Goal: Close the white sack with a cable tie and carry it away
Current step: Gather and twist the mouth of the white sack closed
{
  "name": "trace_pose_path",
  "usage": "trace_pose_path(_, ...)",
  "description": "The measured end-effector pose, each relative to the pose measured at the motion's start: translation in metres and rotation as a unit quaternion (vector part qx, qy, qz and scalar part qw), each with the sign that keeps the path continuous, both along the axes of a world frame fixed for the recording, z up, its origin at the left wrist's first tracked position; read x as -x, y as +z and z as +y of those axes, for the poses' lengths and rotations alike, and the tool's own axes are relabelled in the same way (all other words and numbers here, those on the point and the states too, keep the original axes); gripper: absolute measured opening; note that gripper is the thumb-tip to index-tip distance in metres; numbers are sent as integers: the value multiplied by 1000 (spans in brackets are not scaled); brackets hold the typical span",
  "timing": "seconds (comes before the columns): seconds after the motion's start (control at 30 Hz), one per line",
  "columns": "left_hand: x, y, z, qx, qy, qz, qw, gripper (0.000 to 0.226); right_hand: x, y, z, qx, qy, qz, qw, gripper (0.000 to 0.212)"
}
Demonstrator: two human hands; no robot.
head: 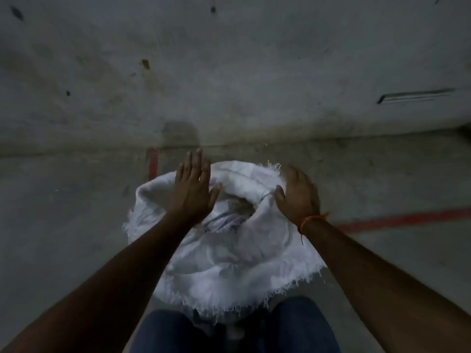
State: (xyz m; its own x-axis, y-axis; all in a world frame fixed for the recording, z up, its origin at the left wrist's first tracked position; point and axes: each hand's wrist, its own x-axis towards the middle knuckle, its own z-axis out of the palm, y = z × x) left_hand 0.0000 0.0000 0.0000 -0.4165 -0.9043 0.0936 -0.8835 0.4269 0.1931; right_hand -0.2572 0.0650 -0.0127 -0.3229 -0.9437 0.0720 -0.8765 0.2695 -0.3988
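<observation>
Just beyond the knees, the white sack (229,261) is seen slumped on the concrete floor (76,225), frayed and gaping. Its rim should be gathered evenly into a tight neck. Both the left hand (193,187) and right hand (298,194) are released, nothing grasped.

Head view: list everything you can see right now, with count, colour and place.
white sack: one, white with frayed edges, on the floor at centre, mouth open.
sack contents: greyish, inside the mouth, too dim to identify.
floor: grey concrete, stained.
red lines: two, painted on the floor, one right of the sack, one behind it.
cable tie: none visible.
left hand: one, open, fingers spread over the sack's left rim.
right hand: one, open, at the right rim.
orange thread: one, on the right wrist.
</observation>
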Motion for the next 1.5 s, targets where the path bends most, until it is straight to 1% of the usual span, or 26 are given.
trace_pose_path(0.1,-8,-14,26,6,11,-27,1000,75,11,-17,24,-17,-33,-17,999,71)
trace_pose_path(0.27,-10,-5,75,10,6,-26,1000,69,30,-24,78,-122,-121,-64,983,87)
trace_pose_path(0.4,0,7,133,-5,-6,-29,1000,67,37,-16,129,-155,-131,-119,972,84)
trace_pose_path(0.5,12,13,164,3,-39,-52,998,63,39,-11,160,-142,-140,-163,966,76)
trace_pose_path(0.57,20,15,174,-12,-55,-68,996,62,40,-10,171,-134,-145,-195,961,74)
trace_pose_path(0.67,34,11,179,-26,-78,-77,994,62,40,-10,177,-124,-150,-223,955,76)
trace_pose_path(0.8,50,-8,168,-32,-108,-90,990,64,38,-18,159,-99,-160,-239,953,80)
trace_pose_path(0.9,56,-22,150,-48,-115,-91,988,69,30,-31,139,-104,-165,-250,948,87)
trace_pose_path(0.93,58,-26,144,-58,-119,-87,987,69,27,-35,133,-111,-167,-254,946,86)
trace_pose_path(0.97,60,-29,138,-68,-121,-85,987,69,24,-39,127,-118,-169,-251,946,81)
trace_pose_path(1.03,62,-33,128,-87,-129,-80,985,68,24,-43,116,-119,-165,-220,954,57)
trace_pose_path(1.1,64,-35,119,-108,-143,-91,980,66,27,-40,108,-92,-151,-195,965,36)
trace_pose_path(1.17,66,-31,112,-131,-146,-105,975,64,35,-25,101,-49,-141,-188,971,26)
trace_pose_path(1.23,70,-26,103,-143,-145,-95,974,59,45,-1,97,1,-144,-187,972,24)
trace_pose_path(1.33,77,-14,89,-99,-160,-81,979,52,58,44,94,81,-133,-162,974,25)
trace_pose_path(1.4,84,2,81,-57,-144,-64,986,46,64,72,94,128,-124,-169,969,21)
trace_pose_path(1.47,91,25,75,8,-122,-29,992,43,69,95,93,156,-115,-175,965,16)
trace_pose_path(1.5,94,39,73,35,-113,3,993,43,70,106,93,169,-108,-176,964,14)
